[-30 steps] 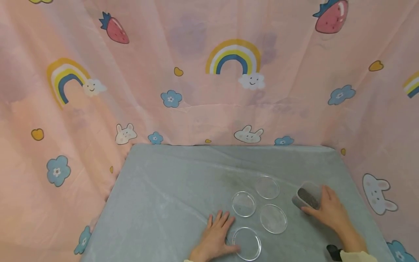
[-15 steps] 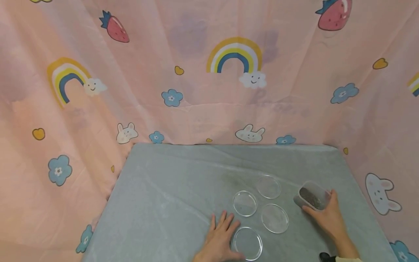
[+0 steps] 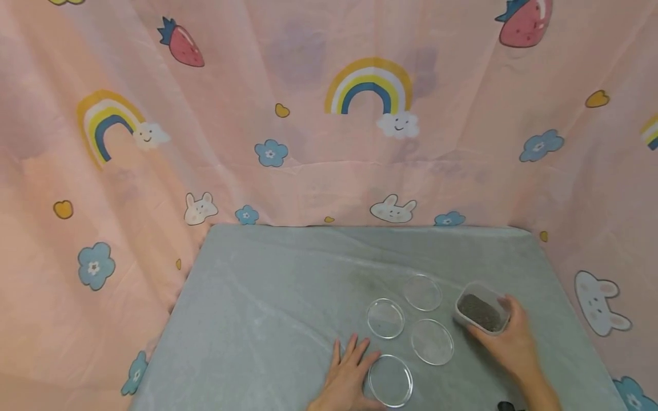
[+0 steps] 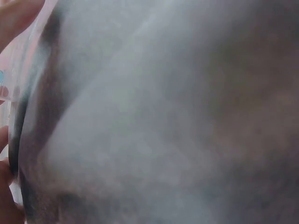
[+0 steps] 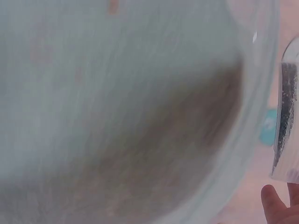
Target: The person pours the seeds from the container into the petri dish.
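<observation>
My right hand (image 3: 514, 345) grips a clear plastic tub (image 3: 461, 321) by its near right side, thumb along the near edge and fingers round the right. Dark, grainy, soil-like material (image 3: 480, 313) lies in the tub, whose opening tilts toward me. In the right wrist view, the tub's dark contents (image 5: 286, 107) show at the right edge above some fingers (image 5: 275, 205). My left hand (image 3: 346, 374) lies with fingers spread beside the nearest round clear dish (image 3: 409, 381), its thumb at the dish's near left edge. The left wrist view shows only parts of fingers (image 4: 16, 18) at its left edge.
More round clear dishes stand farther back: one at the left (image 3: 369, 326), one at the far side (image 3: 438, 291) and one at the right (image 3: 450, 354), close to the tub. A grey-blue cloth (image 3: 257, 308) covers the table. A pink patterned curtain (image 3: 308, 182) hangs behind.
The right hand has tilted the tub toward me and shifted it left, nearer the dishes, so more of the dark material shows. The left hand has slid slightly right and nearer me.
</observation>
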Demonstrator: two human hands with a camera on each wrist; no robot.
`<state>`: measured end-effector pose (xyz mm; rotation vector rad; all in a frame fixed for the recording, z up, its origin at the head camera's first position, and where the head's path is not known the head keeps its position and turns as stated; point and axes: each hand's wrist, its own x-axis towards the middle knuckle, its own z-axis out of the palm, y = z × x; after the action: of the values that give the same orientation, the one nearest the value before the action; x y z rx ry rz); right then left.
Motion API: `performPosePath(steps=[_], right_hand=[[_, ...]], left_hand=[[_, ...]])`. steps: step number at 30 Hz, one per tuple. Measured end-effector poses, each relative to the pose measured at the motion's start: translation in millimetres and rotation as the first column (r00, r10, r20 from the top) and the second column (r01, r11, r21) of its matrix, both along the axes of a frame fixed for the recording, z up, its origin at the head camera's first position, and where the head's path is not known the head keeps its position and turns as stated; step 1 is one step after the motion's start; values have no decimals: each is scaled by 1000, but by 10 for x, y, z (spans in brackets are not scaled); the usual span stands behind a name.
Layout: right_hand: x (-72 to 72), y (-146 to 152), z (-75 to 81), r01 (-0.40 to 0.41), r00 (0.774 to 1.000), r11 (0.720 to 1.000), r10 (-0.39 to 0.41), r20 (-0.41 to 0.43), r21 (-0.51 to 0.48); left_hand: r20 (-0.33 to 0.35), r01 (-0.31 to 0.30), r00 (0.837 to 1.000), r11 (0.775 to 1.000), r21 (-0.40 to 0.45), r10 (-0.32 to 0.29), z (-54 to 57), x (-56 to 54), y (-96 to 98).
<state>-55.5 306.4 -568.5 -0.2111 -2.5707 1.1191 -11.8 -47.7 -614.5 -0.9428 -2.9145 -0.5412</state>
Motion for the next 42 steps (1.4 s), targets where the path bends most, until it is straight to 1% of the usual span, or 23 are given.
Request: performPosePath(steps=[1,3,5,7,8,10,13,15,17,20,24,26,28,31,32,35,38,42], right_hand=[[18,-52,16,-31,998,999,32,-48,22],[55,-154,36,-90,985,994,99,-138,70],[89,-261,57,-152,958,983,171,-229,99],[125,-369,64,-206,925,970,237,-295,132],[146,-424,70,-229,912,962,266,-313,151],[193,-531,85,-257,887,946,312,-342,196],[261,-667,98,-281,856,921,368,-363,270],[303,-739,112,-303,838,906,401,-370,296],[335,-800,123,-337,816,893,435,-381,298],[365,-873,128,-376,773,870,484,-410,319],[373,-938,108,-393,707,831,547,-449,393],[369,-957,95,-400,679,812,574,-458,425],[363,-973,81,-404,657,798,593,-466,447],[370,-992,76,-408,650,782,611,-452,471],[375,-998,76,-403,652,781,611,-449,478],[400,-1020,81,-383,669,778,605,-432,498],[413,-1046,94,-370,679,776,601,-422,510],[426,-1069,121,-376,687,760,613,-391,531]], left_hand=[[0,-2,1000,1000,0,2,2,2,-1],[-3,-3,1000,1000,3,3,7,6,-4],[-9,-3,1000,1000,3,3,9,8,-4],[-19,-3,1000,1000,-1,3,7,8,-5],[-17,-2,1000,1000,-1,2,8,8,-6],[-11,-1,1000,1000,-5,1,11,6,-5],[14,1,1000,1000,-4,-1,19,1,-3],[34,1,999,1000,-3,-1,27,-4,-1],[49,0,999,1000,-4,0,35,-7,-1],[51,-2,999,1000,-10,3,45,-9,-1],[37,-5,999,1000,-13,5,43,-9,3],[43,-6,999,1000,-10,7,37,-8,6],[51,-8,999,1000,-5,8,32,-7,7],[63,-13,998,1000,-6,13,26,-7,7],[63,-14,998,1000,-8,14,25,-5,6],[63,-14,998,1000,-17,15,21,-1,5],[60,-12,998,1000,-21,13,19,1,7],[55,-14,998,1000,-26,16,18,-1,9]])
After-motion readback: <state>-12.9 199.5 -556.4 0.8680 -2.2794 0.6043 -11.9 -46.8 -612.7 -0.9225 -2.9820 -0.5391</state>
